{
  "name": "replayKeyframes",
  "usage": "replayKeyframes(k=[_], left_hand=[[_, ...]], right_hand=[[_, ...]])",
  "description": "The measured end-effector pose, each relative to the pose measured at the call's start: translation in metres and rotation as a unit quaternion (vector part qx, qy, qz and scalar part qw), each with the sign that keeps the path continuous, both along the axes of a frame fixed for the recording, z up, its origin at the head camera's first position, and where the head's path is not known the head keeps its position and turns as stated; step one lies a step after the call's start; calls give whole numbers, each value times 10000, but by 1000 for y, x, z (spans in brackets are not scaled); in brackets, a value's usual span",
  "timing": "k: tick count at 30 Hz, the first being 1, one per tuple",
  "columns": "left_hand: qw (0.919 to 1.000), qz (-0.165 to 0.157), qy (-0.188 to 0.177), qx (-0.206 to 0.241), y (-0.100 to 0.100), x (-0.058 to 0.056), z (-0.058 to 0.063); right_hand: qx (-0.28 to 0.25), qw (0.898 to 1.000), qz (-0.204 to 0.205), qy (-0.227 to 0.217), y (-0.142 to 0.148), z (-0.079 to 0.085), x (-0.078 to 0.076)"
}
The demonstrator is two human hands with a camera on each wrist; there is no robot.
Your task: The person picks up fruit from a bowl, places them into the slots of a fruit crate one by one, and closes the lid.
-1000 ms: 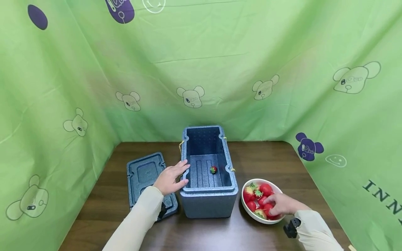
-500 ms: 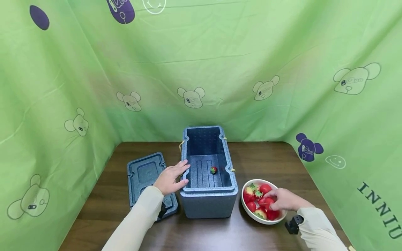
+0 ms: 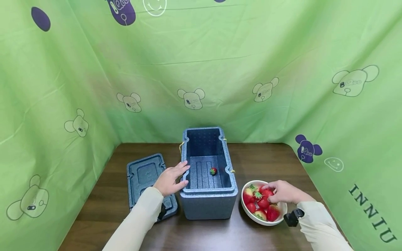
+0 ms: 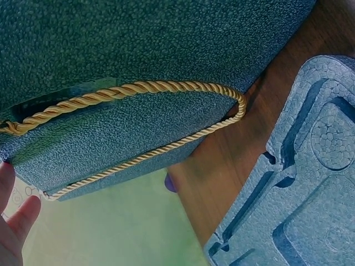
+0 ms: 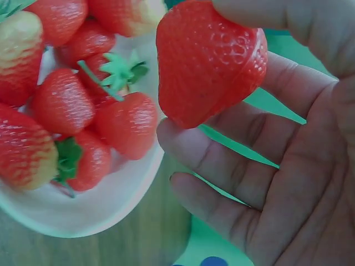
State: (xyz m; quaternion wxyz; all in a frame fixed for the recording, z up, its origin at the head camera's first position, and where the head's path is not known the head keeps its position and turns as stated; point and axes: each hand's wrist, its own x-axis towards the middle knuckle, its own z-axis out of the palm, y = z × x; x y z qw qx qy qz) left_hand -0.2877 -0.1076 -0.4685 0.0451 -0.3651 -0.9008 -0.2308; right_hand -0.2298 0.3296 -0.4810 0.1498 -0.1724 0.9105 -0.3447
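My left hand (image 3: pixel 169 180) rests on the left rim of a blue foam box (image 3: pixel 208 206). Inside that box, one small strawberry (image 3: pixel 213 171) lies on the ribbed floor. Over at the right, my right hand (image 3: pixel 286 192) is above a white bowl (image 3: pixel 283 208) of strawberries. As the right wrist view shows, its thumb and fingers pinch a large red strawberry (image 5: pixel 205 66) just past the bowl's edge. Several more strawberries (image 5: pixel 62 102), some with green leaves, remain in the bowl. In the left wrist view, two fingertips (image 4: pixel 25 216) show near the box's corner.
The box's blue lid (image 3: pixel 146 172) lies flat on the wooden table (image 3: pixel 263 158), left of the box and partly under the left forearm. A gold rope handle (image 4: pixel 161 87) hangs on the box's side. Green patterned cloth (image 3: pixel 201 69) encloses the table's back and sides.
My right hand has shifted slightly up and back within the bowl area, uncovering strawberries at the bowl's lower right. The left hand stays on the box rim.
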Motion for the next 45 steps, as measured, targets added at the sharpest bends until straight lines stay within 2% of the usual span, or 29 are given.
replayKeyframes(k=[3,8,15,21,31,45], left_hand=[[10000,0,42,16,0,0,1],[9999,-10,111,43,0,1,1],[9998,-46,172,105,1,1,1],[9998,-16,162,95,-2,1,1],[9999,-25,80,74,0,1,-1],[9998,6,129,130,0,0,-4]], right_hand=[[-31,10000,3,-45,0,6,-3],[18,9999,-19,136,-2,15,-5],[137,9966,-329,743,-10,19,-7],[50,9908,-582,1225,-17,26,-14],[-33,9868,-882,1360,-25,48,-18],[-167,9840,-510,1697,-55,62,-45]])
